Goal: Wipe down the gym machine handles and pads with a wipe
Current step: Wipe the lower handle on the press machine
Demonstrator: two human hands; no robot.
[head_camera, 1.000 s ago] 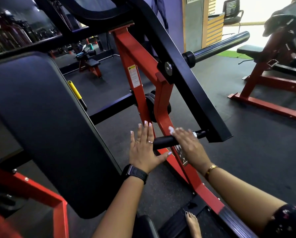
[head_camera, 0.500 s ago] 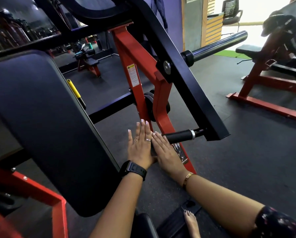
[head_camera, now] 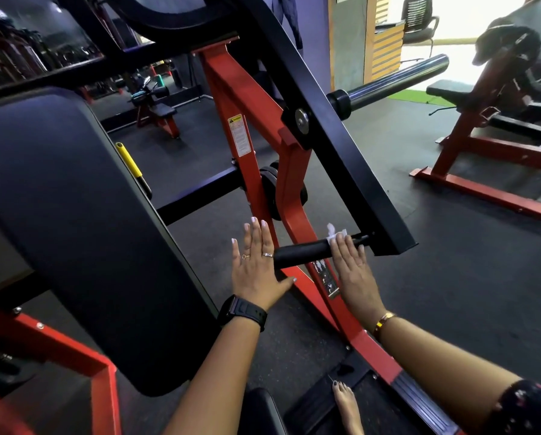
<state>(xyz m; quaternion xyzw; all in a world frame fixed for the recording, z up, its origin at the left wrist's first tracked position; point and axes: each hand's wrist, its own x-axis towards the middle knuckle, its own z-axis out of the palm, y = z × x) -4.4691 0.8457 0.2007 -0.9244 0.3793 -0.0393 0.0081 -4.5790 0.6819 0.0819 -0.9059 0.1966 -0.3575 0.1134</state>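
The handle (head_camera: 300,251), a short black grip, juts sideways from the lower end of a slanted black arm (head_camera: 341,152) in the middle of the view. The wipe (head_camera: 334,231), white and crumpled, is pressed onto the handle close to its joint with the arm, and a bit of it sticks out beyond the fingertips. It is kept there by the right hand (head_camera: 353,271), whose fingers (head_camera: 346,248) are laid straight and flat across the grip, released rather than curled round it. The left hand (head_camera: 256,268) is held at the free end of the handle, palm down, its fingers (head_camera: 256,237) straight and close together and the thumb spread out below the grip. Nothing is grasped by it, and whether the handle's end is touched cannot be told. A black watch (head_camera: 242,312) is worn on the left wrist and a gold bracelet (head_camera: 383,320) on the right.

To the left a large black pad (head_camera: 58,215) is seen, tilted. A warning label (head_camera: 240,136) is stuck on the red frame (head_camera: 228,86) behind the hands. A chrome bar (head_camera: 397,80) sticks out from the black arm toward the upper right. A bare foot (head_camera: 346,403) is rested on a black footplate (head_camera: 313,400) at the bottom edge. A second red machine (head_camera: 482,158) stands well apart on the dark floor (head_camera: 451,277) to the right.
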